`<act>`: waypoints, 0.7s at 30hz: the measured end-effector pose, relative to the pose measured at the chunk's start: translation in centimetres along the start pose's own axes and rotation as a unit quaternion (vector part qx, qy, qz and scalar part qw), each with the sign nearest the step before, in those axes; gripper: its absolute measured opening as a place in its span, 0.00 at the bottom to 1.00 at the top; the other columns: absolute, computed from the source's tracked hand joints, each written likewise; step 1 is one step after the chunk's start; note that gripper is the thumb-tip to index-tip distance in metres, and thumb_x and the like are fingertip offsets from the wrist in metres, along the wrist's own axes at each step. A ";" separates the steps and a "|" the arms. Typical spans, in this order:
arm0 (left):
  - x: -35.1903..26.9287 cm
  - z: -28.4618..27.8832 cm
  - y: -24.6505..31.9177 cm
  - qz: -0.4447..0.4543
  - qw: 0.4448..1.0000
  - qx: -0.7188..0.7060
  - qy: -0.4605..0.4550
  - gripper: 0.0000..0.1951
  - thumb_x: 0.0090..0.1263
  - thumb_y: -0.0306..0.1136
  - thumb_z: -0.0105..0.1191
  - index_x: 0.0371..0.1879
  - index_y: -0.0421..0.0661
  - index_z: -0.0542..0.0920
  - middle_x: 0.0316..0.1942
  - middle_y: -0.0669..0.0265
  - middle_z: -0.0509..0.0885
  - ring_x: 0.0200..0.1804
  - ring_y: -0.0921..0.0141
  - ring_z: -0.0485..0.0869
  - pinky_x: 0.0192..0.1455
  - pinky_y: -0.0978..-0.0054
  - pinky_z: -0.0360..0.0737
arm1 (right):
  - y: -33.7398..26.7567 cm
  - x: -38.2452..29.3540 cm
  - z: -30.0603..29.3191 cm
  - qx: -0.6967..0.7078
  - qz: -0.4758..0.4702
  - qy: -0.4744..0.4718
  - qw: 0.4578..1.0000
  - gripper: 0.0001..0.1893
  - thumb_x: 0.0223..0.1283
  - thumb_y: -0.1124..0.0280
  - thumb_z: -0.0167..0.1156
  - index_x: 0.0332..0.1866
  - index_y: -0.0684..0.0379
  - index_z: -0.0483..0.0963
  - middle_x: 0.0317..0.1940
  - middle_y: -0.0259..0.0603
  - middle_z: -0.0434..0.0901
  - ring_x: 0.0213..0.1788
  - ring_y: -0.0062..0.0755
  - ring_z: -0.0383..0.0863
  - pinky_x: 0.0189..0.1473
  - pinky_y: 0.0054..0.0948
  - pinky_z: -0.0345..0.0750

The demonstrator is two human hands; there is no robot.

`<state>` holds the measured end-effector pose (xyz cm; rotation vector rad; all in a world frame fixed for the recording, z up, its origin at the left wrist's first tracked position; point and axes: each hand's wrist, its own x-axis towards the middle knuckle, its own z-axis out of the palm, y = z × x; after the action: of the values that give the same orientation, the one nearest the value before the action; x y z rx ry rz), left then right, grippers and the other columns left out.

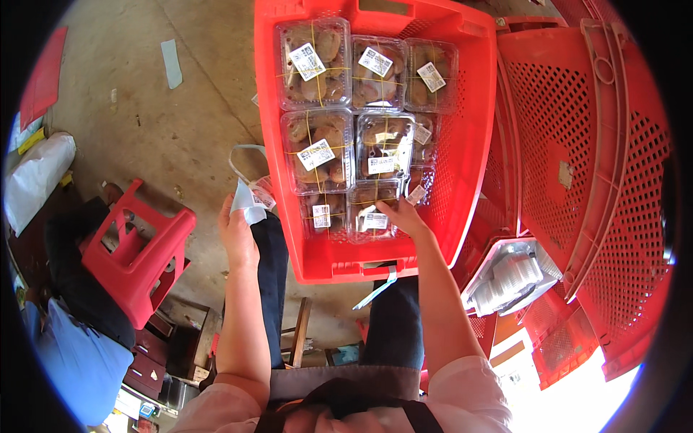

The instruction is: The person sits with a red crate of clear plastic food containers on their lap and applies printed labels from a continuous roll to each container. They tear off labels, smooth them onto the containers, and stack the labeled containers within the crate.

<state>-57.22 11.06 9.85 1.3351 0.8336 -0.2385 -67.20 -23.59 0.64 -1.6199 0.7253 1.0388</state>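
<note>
In my left hand [238,238] is a pale blue strip of label backing paper [248,203], with a looped tail beside the crate. My right hand [403,216] reaches into a red plastic crate [330,265]. Its thumb and fingers are apart over the lid of a clear plastic clamshell box [365,235], near a white label [375,221]; whether they grip the box is unclear. Several similar boxes, such as one clamshell [338,130], hold brown fruits that look like kiwifruit. Yellow bands cross them, and the lids bear printed labels.
Red perforated crates [552,135] stand at the right, beside a bag of clear plastic containers [509,276]. To the left are a red plastic stool [141,243] and a person in blue [81,362]. A blue paper strip [171,64] lies on the concrete floor [206,43].
</note>
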 end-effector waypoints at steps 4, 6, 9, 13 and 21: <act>0.4 -0.1 0.3 0.001 1.000 0.004 -0.009 0.11 0.71 0.30 0.47 0.44 0.39 0.81 0.41 0.67 0.84 0.44 0.76 0.80 0.50 0.77 0.74 | -3.2 -1.0 2.5 -0.326 -0.118 0.431 0.833 0.40 0.52 0.37 0.67 0.59 0.61 0.71 0.44 0.51 0.79 0.48 0.55 0.79 0.56 0.47 0.74; 0.5 -0.3 0.2 0.000 1.000 0.003 -0.014 0.11 0.71 0.29 0.47 0.45 0.39 0.81 0.41 0.68 0.84 0.44 0.75 0.80 0.50 0.77 0.74 | -6.5 -1.4 3.6 -0.147 -0.165 0.396 0.891 0.32 0.59 0.48 0.67 0.58 0.63 0.72 0.42 0.48 0.80 0.46 0.43 0.80 0.52 0.41 0.76; 0.7 -0.5 0.1 -0.032 0.999 -0.012 0.032 0.13 0.71 0.28 0.46 0.49 0.38 0.80 0.43 0.67 0.84 0.45 0.74 0.80 0.52 0.76 0.74 | -12.2 3.0 7.1 0.067 -0.204 0.323 0.922 0.26 0.60 0.58 0.70 0.55 0.64 0.71 0.39 0.40 0.80 0.36 0.25 0.80 0.35 0.31 0.78; 0.6 -0.2 0.5 -0.024 0.999 0.005 0.043 0.16 0.71 0.28 0.46 0.54 0.36 0.77 0.44 0.65 0.83 0.47 0.73 0.80 0.54 0.75 0.74 | -14.9 6.5 8.7 0.113 -0.190 0.245 0.944 0.23 0.56 0.61 0.73 0.44 0.63 0.68 0.31 0.36 0.77 0.26 0.21 0.75 0.19 0.22 0.68; 0.0 1.3 1.0 -0.020 1.000 0.006 0.003 0.11 0.71 0.29 0.46 0.43 0.40 0.81 0.40 0.69 0.84 0.42 0.77 0.79 0.48 0.78 0.73 | -16.8 1.3 9.0 0.057 -0.205 0.280 0.936 0.32 0.41 0.62 0.79 0.44 0.57 0.63 0.33 0.43 0.73 0.32 0.38 0.74 0.37 0.38 0.76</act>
<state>-56.17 10.16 10.62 1.3318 0.8657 -0.2706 -54.70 -10.18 5.99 -1.8772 0.7488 0.2225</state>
